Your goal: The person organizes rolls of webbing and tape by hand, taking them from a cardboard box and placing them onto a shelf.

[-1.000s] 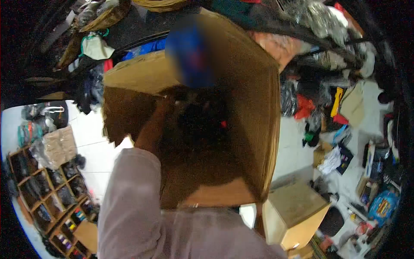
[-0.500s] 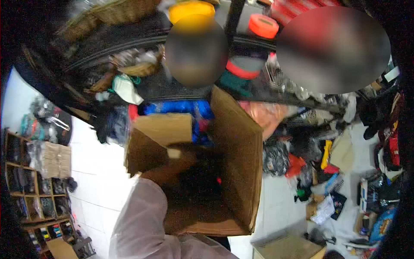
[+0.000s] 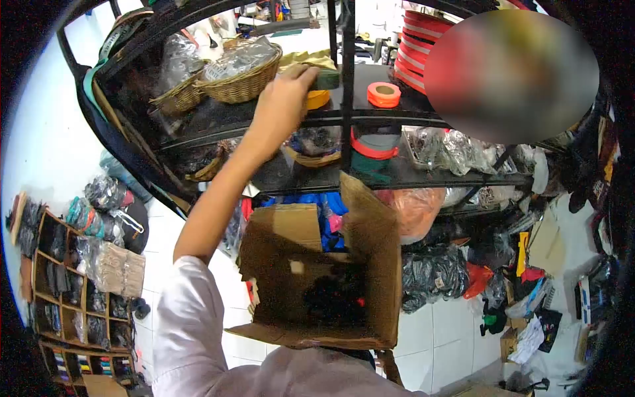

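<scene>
No writing can be read; the left hand [image 3: 281,99] grips a yellow roll [image 3: 317,99] on the shelf [image 3: 397,119] above the open cardboard box [image 3: 370,264], right hand unseen.

A single head-worn camera gives the only view, a wide fisheye picture with dark curved corners. It looks forward and slightly down from just behind the person's shoulder, so the pale sleeve [image 3: 192,331] fills the lower edge very near the lens. The open cardboard box [image 3: 317,284] sits close below the centre, seen from above into its inside. Beyond it the black shelf rack [image 3: 344,119] faces the camera across the upper half, within arm's reach. The tiled floor [image 3: 450,331] falls away at the lower right.
</scene>
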The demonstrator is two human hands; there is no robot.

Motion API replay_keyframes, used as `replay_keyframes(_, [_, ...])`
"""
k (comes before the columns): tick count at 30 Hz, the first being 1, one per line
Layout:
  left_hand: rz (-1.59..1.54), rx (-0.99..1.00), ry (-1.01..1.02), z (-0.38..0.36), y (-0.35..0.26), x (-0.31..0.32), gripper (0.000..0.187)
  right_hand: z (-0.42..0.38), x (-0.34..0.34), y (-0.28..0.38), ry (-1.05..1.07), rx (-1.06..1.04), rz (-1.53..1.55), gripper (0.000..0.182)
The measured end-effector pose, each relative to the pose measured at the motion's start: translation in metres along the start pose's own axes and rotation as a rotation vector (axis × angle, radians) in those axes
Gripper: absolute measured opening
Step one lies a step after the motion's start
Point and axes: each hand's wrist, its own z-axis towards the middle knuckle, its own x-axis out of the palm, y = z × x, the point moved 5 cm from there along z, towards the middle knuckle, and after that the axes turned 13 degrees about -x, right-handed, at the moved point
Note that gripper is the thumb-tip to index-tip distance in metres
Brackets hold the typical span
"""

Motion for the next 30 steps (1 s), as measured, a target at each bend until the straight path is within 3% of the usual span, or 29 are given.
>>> replay_keyframes(2, [0.116,-0.117,0.11,0.011,0.012,0.017,0.051,-0.009,-0.017,0.012,-0.02,-0.024,-0.034,0.03])
replay_keyframes(4, [0.121,-0.151,0.176,0.017,0.019,0.026,0.049,-0.056,-0.031,0.016,0.147,0.134,0.135,0.061])
replay_keyframes(6, [0.203,-0.124,0.203,0.022,0.037,0.041,0.046,-0.076,-0.021,0.017,0.139,0.154,0.179,0.06])
replay_keyframes(7, [0.194,-0.06,0.243,0.022,0.04,0.042,0.026,-0.09,-0.014,0.018,0.134,0.169,0.21,0.058])
replay_keyframes(10, [0.323,0.018,0.291,0.01,0.029,0.031,0.03,-0.163,0.0,-0.009,0.116,0.277,0.294,0.055])
replay_keyframes(12, [0.18,0.312,0.177,0.011,0.056,0.053,0.019,-0.256,0.007,-0.034,0.084,0.407,0.343,0.053])
replay_keyframes(14, [0.357,-0.031,0.38,-0.011,-0.009,0.01,0.085,-0.374,0.0,-0.055,0.023,0.576,0.381,0.051])
replay_keyframes(16, [0.107,-0.058,0.431,-0.066,-0.019,-0.013,0.029,-0.436,-0.005,-0.055,-0.049,0.665,0.415,0.049])
replay_keyframes(18, [-0.12,0.181,0.776,-0.114,-0.079,-0.02,0.02,-0.452,-0.004,-0.057,-0.109,0.689,0.459,0.047])
replay_keyframes(20, [-0.446,0.33,1.569,-0.208,-0.095,0.016,0.012,-0.451,-0.008,-0.057,-0.164,0.683,0.49,0.045])
replay_keyframes(21, [-0.616,0.243,1.727,-0.26,-0.09,0.036,0.011,-0.448,-0.014,-0.055,-0.191,0.674,0.497,0.044])
replay_keyframes(23, [-0.19,0.55,2.326,-0.386,-0.064,0.109,0.026,-0.437,-0.028,-0.055,-0.243,0.652,0.512,0.042])
replay_keyframes(26, [-0.225,0.5,2.307,-0.426,-0.044,0.163,0.027,-0.444,-0.018,-0.05,-0.332,0.652,0.564,0.04])
replay_keyframes(28, [-0.228,0.442,2.249,-0.436,-0.023,0.214,0.029,-0.418,-0.013,-0.037,-0.387,0.615,0.597,0.038])
replay_keyframes(30, [-0.233,0.378,2.176,-0.466,-0.019,0.223,0.032,-0.384,-0.015,-0.034,-0.44,0.562,0.623,0.036])
